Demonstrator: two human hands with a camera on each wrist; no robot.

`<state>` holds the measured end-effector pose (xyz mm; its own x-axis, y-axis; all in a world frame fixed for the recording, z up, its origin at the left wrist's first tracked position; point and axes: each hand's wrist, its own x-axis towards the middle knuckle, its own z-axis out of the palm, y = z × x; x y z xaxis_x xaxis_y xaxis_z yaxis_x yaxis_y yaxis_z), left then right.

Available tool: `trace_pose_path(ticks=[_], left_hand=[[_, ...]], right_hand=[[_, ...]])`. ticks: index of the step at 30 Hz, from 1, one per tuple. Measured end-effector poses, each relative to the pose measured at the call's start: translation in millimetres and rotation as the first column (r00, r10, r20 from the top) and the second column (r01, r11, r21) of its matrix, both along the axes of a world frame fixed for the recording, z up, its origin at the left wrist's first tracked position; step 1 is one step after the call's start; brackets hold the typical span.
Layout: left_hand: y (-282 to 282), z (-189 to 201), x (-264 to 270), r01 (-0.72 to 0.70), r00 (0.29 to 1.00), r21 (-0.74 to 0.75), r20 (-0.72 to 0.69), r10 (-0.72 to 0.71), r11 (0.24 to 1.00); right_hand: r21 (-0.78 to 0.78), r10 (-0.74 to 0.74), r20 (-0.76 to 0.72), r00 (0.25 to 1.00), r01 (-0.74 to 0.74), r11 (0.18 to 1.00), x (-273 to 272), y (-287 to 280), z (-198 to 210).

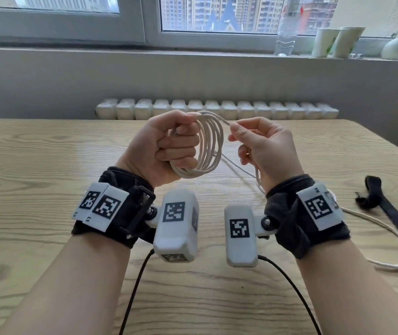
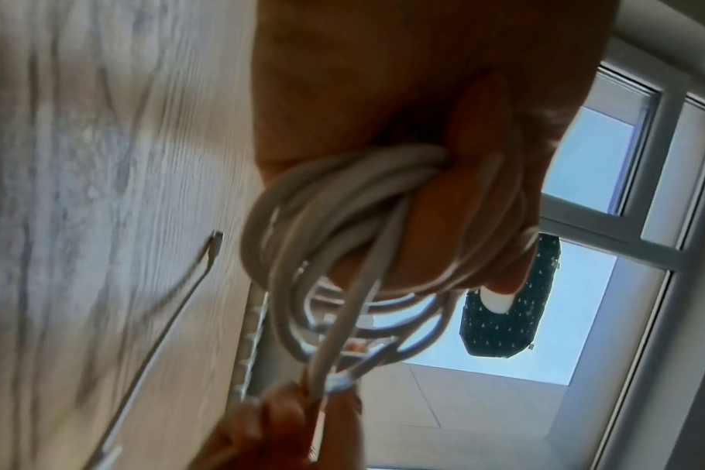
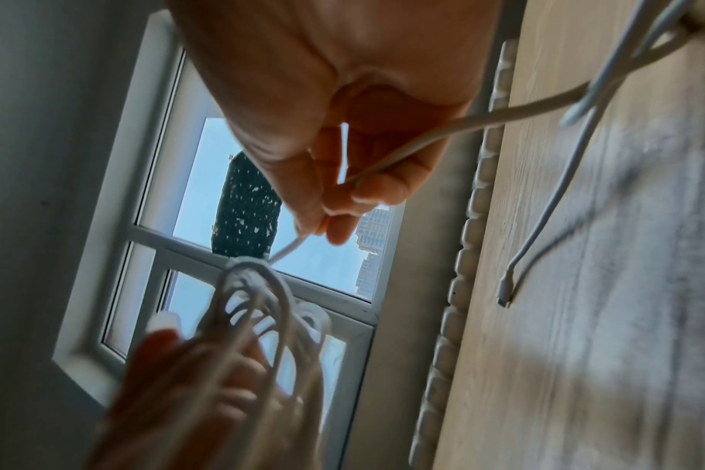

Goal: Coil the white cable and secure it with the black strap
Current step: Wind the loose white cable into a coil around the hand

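Observation:
Several loops of the white cable [image 1: 209, 146] hang from my left hand [image 1: 169, 143], whose curled fingers grip the coil above the wooden table [image 1: 48, 165]. The same coil [image 2: 323, 222] fills the left wrist view. My right hand [image 1: 258, 143] pinches the cable's free length just right of the coil's top; the pinch on the cable [image 3: 302, 243] shows in the right wrist view. The loose remainder [image 1: 386, 228] trails under my right wrist and curves across the table. A cable end with a plug [image 3: 505, 294] lies on the table. The black strap [image 1: 386, 209] lies flat at the right.
A white radiator [image 1: 217, 108] runs behind the table's far edge. On the windowsill stand a clear bottle [image 1: 286, 27], paper cups [image 1: 338, 41] and a small white vase [image 1: 395, 47]. Black wires [image 1: 135, 291] hang from the wrist cameras toward me.

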<state>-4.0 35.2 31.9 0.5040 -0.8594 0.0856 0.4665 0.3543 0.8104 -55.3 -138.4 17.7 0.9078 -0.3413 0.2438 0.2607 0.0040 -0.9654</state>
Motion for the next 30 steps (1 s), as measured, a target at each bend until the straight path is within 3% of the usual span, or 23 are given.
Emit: trace_pose_path(ticks=[3,6,10,16,20,24,30], left_hand=[[-2,1,-2,0.069,0.986,-0.179,-0.135,-0.094,0.981],[-6,-1,-6,-0.059,0.981,-0.275,-0.194,0.005,0.959],[-7,1,-9,-0.269,0.963,-0.306,-0.106,0.248,0.913],[-3,4,-3,-0.484,0.874,-0.196,-0.077,0.479,0.853],[-7,5,-5,-0.6,0.795,-0.005,0.115,0.596,0.8],[-12,5,-9,-0.623,0.761,0.166,0.353,0.544,0.764],[-16,0,-15,-0.609,0.661,0.385,0.729,0.176,0.694]], right_hand=[[-0.082,0.01,-0.004,1.0,-0.01,0.997,4,6,-7],[-0.232,0.054,-0.054,0.997,-0.065,0.971,6,16,-12],[-0.382,0.132,-0.154,0.979,-0.183,0.906,3,28,-12],[-0.482,0.206,-0.227,0.952,-0.294,0.826,-4,36,-9],[-0.504,0.186,-0.185,0.965,-0.256,0.825,-7,29,-1],[-0.459,0.129,-0.118,0.985,-0.169,0.872,-6,16,7],[-0.428,0.027,0.006,1.0,-0.022,0.903,-5,5,8]])
